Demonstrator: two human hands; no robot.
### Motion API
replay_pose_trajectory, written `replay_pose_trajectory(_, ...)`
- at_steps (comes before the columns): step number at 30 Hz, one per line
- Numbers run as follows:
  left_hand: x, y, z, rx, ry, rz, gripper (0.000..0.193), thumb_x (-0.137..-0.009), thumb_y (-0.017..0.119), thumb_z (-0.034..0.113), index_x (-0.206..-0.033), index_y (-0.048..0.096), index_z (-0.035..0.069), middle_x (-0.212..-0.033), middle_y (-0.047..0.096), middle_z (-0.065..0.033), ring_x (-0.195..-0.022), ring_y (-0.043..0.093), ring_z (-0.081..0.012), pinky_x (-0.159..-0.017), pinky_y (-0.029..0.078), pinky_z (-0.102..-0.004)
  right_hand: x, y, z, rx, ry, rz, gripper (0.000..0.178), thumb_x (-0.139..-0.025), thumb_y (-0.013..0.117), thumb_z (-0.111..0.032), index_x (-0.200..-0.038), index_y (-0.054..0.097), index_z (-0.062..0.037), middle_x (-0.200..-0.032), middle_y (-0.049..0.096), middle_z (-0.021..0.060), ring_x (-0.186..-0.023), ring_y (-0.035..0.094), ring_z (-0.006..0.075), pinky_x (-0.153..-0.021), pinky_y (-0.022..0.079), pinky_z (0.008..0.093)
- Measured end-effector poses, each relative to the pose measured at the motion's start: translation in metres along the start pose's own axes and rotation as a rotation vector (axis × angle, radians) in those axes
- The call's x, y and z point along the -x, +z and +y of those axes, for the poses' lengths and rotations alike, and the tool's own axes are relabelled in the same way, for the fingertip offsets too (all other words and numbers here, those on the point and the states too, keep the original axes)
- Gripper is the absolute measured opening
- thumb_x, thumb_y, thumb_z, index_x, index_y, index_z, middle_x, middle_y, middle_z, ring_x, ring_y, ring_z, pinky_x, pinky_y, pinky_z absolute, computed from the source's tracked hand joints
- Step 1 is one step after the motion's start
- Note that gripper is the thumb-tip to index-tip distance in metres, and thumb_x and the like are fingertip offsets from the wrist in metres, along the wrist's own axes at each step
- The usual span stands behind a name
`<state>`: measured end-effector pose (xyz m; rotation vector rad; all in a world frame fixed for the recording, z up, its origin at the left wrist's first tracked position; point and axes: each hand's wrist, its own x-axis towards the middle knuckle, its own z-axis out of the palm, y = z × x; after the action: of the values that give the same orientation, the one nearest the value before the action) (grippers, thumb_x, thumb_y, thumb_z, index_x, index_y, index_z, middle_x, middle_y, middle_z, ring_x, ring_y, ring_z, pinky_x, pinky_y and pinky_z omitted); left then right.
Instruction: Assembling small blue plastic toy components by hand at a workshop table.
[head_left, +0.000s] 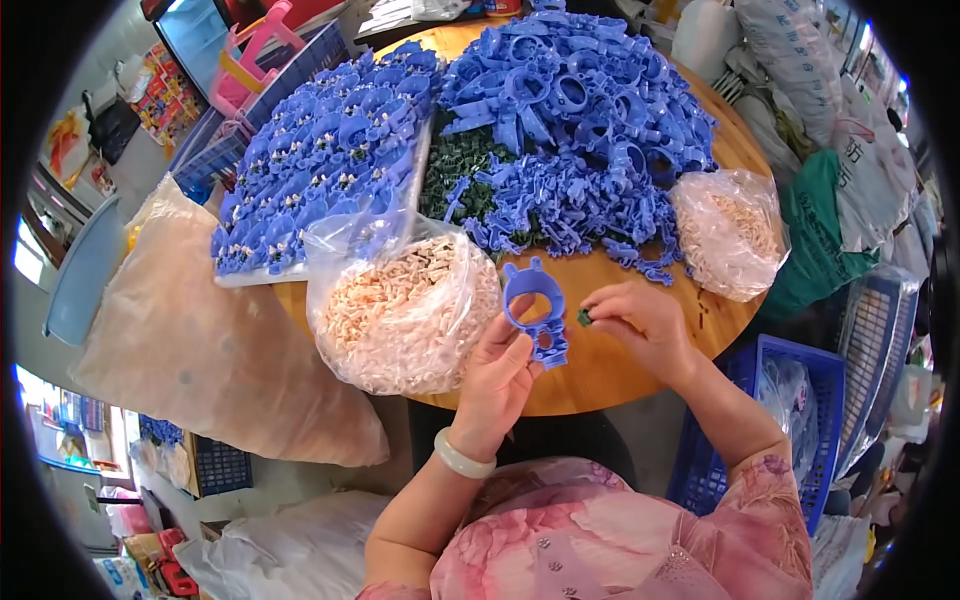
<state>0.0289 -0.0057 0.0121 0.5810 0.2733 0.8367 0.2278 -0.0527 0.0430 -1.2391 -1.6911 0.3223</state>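
Observation:
My left hand (497,378) grips a blue plastic part (549,338) by its lower end, holding it upright above the table's near edge. The part has a big round ring with two small ears on top and a smaller hole below. To its right, my right hand (640,325) pinches a small dark green piece (584,317) between thumb and fingertips, a short gap away from the blue part. Beyond both hands lies a heap of small blue pieces (570,200), with a pile of dark green pieces (455,170) at its left.
A large heap of blue ring parts (600,80) covers the far side of the round wooden table (735,120). At the left, a tray (330,150) bears rows of blue assemblies. Clear bags of pale small pieces (400,325) flank my hands. A blue crate (825,400) stands at the right.

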Motion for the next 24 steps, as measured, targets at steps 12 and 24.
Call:
replay_pose_trajectory(12, -0.005, -0.006, -0.009, 0.027, -0.058, -0.037, 0.044, -0.096, 0.045, 0.01, -0.138, 0.034, 0.003, -0.128, 0.051, -0.0113, -0.114, 0.054, -0.0192, -0.095, 0.046, -0.0348, -0.007, 0.014, -0.013, 0.268, -0.388, -0.063, 0.023, -0.063, 0.075, -0.009, -0.083, 0.063, -0.0097, -0.093, 0.066, 0.0025, -0.075, 0.061, 0.0204, -0.066, 0.05, 0.0296)
replay_pose_trajectory(24, -0.003, -0.013, -0.012, 0.114, -0.059, -0.054, 0.051, -0.09, 0.055, 0.005, -0.137, 0.035, 0.002, -0.124, 0.053, -0.0098, -0.112, 0.055, -0.0182, -0.093, 0.048, -0.0323, -0.002, 0.013, -0.025, 0.414, -0.352, -0.205, 0.027, -0.066, 0.074, -0.013, -0.09, 0.062, -0.0132, -0.112, 0.058, 0.0026, -0.089, 0.058, 0.0217, -0.077, 0.046, 0.0329)
